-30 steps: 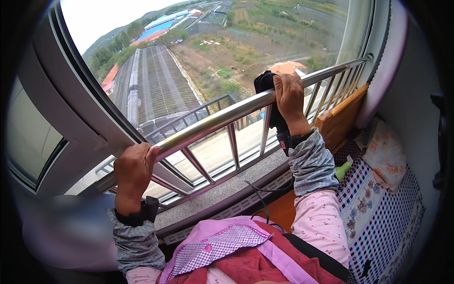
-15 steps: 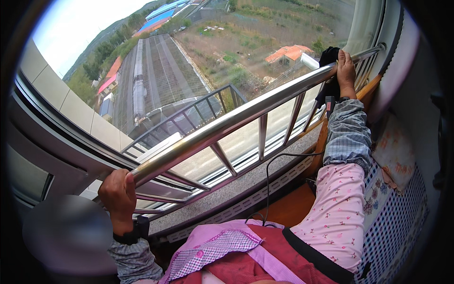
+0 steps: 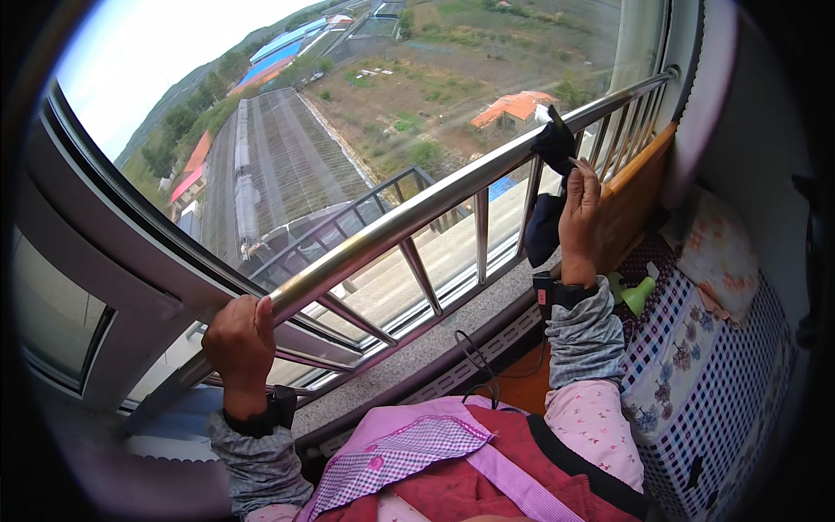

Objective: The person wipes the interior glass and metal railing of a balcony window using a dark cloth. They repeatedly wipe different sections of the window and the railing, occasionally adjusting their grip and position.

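A shiny metal safety rail [image 3: 391, 230] with several upright bars runs slantwise across a window. My left hand [image 3: 242, 344] is closed around its near left end. A dark cloth [image 3: 554, 143] is draped over the rail's right part, its lower end hanging on the inner side. My right hand [image 3: 581, 209] pinches this cloth just beside the rail, fingers pointing up. Part of the cloth is hidden behind the fingers. Both wrists carry black bands, and a thin black cable [image 3: 474, 352] hangs in front of me below the sill.
Below the rail runs a speckled stone sill [image 3: 513, 283] above a slotted panel. At right stand a wooden board [image 3: 639, 187], a light green object [image 3: 639, 296] and a checked cloth cover [image 3: 696, 409]. A window frame [image 3: 130, 300] borders the left; outside, roofs and fields lie far below.
My right hand and the dark cloth have come left and nearer along the rail, from its far right part. My left hand keeps its grip. The light green object has come into view.
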Demonstrator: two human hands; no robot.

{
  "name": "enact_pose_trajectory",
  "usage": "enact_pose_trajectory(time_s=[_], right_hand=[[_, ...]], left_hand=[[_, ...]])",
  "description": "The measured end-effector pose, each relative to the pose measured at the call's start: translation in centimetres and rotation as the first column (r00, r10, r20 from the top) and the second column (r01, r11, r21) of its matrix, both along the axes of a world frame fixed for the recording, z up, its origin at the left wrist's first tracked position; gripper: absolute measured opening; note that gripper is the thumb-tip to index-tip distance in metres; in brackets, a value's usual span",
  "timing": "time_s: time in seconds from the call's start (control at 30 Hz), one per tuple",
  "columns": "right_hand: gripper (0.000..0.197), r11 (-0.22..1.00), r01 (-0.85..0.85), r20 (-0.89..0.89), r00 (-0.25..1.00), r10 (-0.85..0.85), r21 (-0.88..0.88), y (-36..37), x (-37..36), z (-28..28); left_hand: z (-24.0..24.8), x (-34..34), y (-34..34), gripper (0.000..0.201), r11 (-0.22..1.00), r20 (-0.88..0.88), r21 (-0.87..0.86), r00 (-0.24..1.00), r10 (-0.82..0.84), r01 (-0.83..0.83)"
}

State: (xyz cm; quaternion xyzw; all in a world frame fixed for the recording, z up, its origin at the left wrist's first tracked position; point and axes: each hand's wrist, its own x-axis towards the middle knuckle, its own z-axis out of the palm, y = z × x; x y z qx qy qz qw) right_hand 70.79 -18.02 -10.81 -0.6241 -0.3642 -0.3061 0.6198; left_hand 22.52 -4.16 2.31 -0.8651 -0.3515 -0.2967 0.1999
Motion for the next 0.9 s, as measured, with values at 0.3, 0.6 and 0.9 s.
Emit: enact_pose_trajectory(time_s=[0.3,0.6,0.9], right_hand=[[0.047,0.942,-0.017,-0.712,0.65,0.265,0.335,-1.6,5.6,-7.2],[0.036,0.975,0.039,-0.03,0.998,-0.047,-0.22,-0.7,9.6,2.9],[0.057,0.984,-0.162,-0.283,0.949,0.137,-0.069,3.0,13.3,-0.1]], left_hand=[[-0.1,0.1,-0.1,0.038,0.999,-0.006,0.024,1.0,0.029,-0.028],[0.1,0.3,-0.2,0.034,0.999,-0.016,0.035,0.999,0.03,-0.03],[0.2,0.3,-0.3,0.034,0.998,-0.013,0.058,1.0,0.015,-0.014]])
